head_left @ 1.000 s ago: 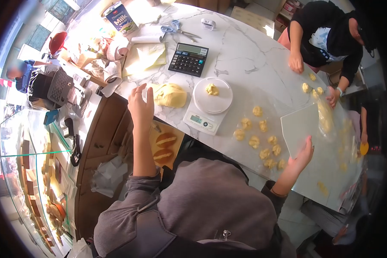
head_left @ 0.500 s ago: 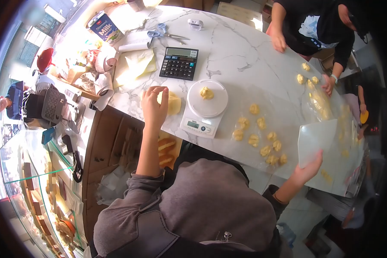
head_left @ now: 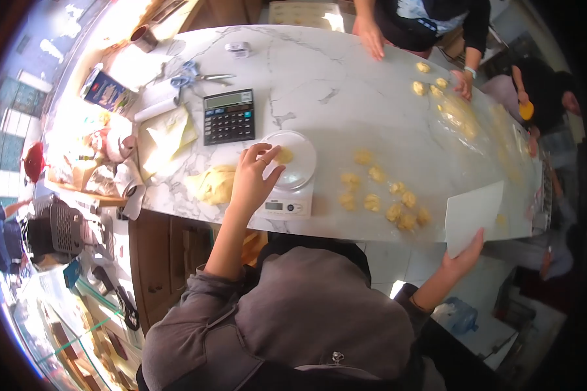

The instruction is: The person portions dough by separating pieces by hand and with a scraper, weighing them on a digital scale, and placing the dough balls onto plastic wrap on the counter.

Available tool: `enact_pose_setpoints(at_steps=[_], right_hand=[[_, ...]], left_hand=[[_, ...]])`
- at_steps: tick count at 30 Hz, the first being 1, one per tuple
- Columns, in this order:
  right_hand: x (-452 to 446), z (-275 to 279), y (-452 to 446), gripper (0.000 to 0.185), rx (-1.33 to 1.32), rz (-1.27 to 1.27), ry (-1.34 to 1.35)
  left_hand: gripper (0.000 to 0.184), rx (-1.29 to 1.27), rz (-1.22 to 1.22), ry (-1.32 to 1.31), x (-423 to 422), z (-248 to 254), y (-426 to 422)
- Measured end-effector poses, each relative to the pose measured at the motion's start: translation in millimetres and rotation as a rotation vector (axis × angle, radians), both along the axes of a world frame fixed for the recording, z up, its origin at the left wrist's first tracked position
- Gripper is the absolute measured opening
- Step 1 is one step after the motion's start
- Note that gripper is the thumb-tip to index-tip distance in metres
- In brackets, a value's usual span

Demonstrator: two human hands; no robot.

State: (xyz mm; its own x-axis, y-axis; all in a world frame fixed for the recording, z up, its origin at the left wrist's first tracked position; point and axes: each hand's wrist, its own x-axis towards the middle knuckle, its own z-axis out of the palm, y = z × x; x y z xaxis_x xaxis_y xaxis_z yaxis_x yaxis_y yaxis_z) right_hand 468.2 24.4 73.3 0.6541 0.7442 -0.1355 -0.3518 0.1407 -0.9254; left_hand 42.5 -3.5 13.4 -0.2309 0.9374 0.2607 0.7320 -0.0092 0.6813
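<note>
My left hand is over the white kitchen scale, its thumb and fingers apart. A small piece of yellow dough lies on the round weighing plate, right at my fingertips; whether they touch it I cannot tell. Beside my left wrist sits a larger lump of dough. My right hand grips a flat white dough scraper, held up at the table's near edge. Between the scale and the scraper, several small dough pieces lie in a loose group.
A calculator, scissors, a milk carton and a small white case are on the marble table. Across it stands a co-worker, hands near dough pieces and a plastic-covered dough strip. Wrappings crowd the left.
My left hand has moved right, from above the big dough lump to the dough piece on the scale. The scraper stays in my right hand. The whole view has shifted.
</note>
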Motion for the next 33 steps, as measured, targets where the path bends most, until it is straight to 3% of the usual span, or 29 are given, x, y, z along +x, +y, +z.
enact_pose_setpoints(at_steps=[4,7,10,11,14,15,19,24,28,31,33], right_hand=[[44,4,-23,0.039,0.063,0.154,0.261],[60,22,-34,0.039,0.030,0.114,0.352],[145,-20,-50,0.037,0.392,0.695,0.450],[165,-29,-56,0.033,0.260,0.535,0.344],[155,-25,-59,0.038,0.222,0.628,0.000],[146,-26,-55,0.039,0.125,0.656,-0.048],[110,-39,-20,0.042,-0.646,0.808,-0.103],[97,-13,18,0.044,-0.516,1.085,-0.118],[117,-30,36,0.043,-0.211,1.196,0.166],[112,-10,49,0.042,-0.080,1.231,0.487],[108,3,54,0.042,-0.115,1.212,0.681]], left_hand=[[0.038,0.037,-0.032,0.074,9,-12,15],[0.029,0.040,-0.044,0.058,7,-15,25],[0.020,0.000,0.034,-0.071,9,-11,28],[0.020,0.014,0.064,-0.151,10,-8,27],[0.023,0.068,0.177,-0.517,22,3,14],[0.029,0.088,0.143,-0.590,35,18,12],[0.032,-0.412,-0.135,-0.650,97,49,-3],[0.033,-0.727,-0.706,-0.696,218,46,-6],[0.042,-0.776,-0.996,-0.630,301,7,-4],[0.047,-0.835,-0.955,-0.728,355,-18,-7],[0.045,-0.723,-0.786,-0.745,381,-26,-2]])
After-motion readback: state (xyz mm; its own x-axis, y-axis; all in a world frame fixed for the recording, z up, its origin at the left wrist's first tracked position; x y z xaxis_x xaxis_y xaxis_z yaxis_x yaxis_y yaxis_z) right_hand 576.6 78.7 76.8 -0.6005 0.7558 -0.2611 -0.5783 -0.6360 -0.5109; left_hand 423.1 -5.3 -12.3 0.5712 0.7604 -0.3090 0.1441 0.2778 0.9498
